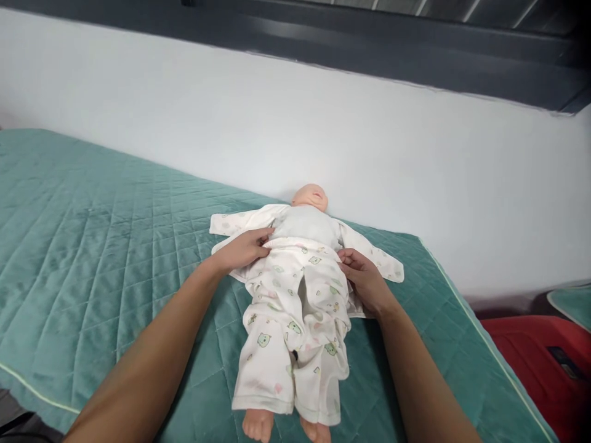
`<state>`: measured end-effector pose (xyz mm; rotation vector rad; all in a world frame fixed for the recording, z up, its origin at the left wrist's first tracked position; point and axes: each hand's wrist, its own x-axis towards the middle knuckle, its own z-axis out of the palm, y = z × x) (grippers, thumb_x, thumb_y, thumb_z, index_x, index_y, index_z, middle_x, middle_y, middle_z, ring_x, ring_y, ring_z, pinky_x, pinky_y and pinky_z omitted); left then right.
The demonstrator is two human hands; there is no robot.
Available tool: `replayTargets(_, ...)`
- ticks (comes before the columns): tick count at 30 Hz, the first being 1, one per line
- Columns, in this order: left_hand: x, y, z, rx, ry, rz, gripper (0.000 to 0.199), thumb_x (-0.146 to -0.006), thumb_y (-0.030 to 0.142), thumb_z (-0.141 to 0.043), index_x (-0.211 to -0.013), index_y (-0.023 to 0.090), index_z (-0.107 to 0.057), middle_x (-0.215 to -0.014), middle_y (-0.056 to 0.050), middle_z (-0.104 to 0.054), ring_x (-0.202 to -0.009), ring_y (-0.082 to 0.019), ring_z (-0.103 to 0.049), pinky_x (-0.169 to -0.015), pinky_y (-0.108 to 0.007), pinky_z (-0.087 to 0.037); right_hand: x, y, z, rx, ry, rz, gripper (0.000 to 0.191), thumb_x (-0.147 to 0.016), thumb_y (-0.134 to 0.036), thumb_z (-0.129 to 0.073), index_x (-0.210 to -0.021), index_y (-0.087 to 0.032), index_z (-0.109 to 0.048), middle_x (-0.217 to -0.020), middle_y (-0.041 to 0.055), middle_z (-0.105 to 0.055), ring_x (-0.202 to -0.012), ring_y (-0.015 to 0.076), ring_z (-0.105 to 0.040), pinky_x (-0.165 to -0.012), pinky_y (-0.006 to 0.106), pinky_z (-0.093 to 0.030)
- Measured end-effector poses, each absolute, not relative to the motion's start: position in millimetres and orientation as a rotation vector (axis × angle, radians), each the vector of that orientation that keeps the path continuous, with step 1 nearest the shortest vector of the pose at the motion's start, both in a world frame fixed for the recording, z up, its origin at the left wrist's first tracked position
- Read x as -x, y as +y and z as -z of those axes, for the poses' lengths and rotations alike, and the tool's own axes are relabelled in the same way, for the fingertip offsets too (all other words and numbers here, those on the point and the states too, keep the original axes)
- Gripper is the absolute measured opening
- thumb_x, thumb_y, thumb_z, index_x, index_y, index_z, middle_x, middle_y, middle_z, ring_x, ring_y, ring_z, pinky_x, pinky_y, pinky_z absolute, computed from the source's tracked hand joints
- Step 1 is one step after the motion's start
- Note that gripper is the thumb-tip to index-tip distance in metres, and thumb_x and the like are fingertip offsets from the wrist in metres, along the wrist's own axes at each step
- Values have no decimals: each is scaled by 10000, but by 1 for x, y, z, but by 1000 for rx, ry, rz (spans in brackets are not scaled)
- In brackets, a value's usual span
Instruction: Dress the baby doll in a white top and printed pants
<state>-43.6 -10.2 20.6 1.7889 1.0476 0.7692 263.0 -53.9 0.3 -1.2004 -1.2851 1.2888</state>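
A baby doll (310, 197) lies on its back on a green quilted cover (138, 246), head towards the wall and bare feet towards me. White printed trousers (318, 295) cover its legs up to the waist. Its printed top (369, 246) is spread open beneath it, sleeves out to both sides, over a pale grey torso. My left hand (247, 247) pinches the trousers' waistband at the left side, thumb and fingers close together. At the right side of the waistband my right hand (362, 275) has its fingers closed on the cloth.
A white wall (295, 129) rises directly behind the doll's head, with a dark ledge (323, 43) above it. A red object (535, 363) stands beyond the cover's right edge. Dark items (23, 424) show at the bottom left corner.
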Motion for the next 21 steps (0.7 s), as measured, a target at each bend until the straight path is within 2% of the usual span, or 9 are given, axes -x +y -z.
replayTargets(6,35,-1,-16,-1943,1036,-747,269,-733,206,-496,-902,211,-705,-1045,-39,-665,-1046,-274,-596,-957,-382,-479,-262,-53,4,1192,-1296,-1273,270,-760,-367,-798,-931,-233,-638,-822,-31,-617,-707,122,-544,-631,228,-413)
replayTargets(10,26,3,-6,-2024,1089,-954,262,-702,124,-488,-855,190,-689,-1226,-84,-557,-1233,-261,-523,-1112,-388,-398,-261,-53,3,1206,-1304,-1263,278,-757,-383,-796,-932,-237,-637,-818,-35,-622,-700,124,-545,-633,233,-415)
replayTargets(13,21,1,-2,-2073,1074,-1064,315,-699,74,-468,-901,175,-688,-1358,-102,-501,-1345,-249,-447,-1185,-388,-321,-260,-54,2,1211,-1291,-1255,296,-742,-392,-803,-929,-238,-633,-820,-32,-627,-698,130,-548,-635,239,-420)
replayTargets(18,19,-1,-2,-2064,1068,-1085,457,-704,68,-465,-1108,160,-659,-1289,-102,-611,-1225,-244,-556,-1118,-405,-399,-259,-54,4,1205,-1303,-1239,272,-758,-387,-792,-922,-235,-637,-816,-30,-622,-698,126,-537,-630,235,-408)
replayTargets(21,18,-1,-2,-1920,1061,-1096,647,-679,53,-456,-1311,155,-543,-1325,-101,-603,-1224,-229,-565,-1107,-398,-410,-258,-54,4,1192,-1298,-1235,265,-759,-377,-793,-923,-235,-639,-808,-33,-601,-696,122,-524,-625,232,-398)
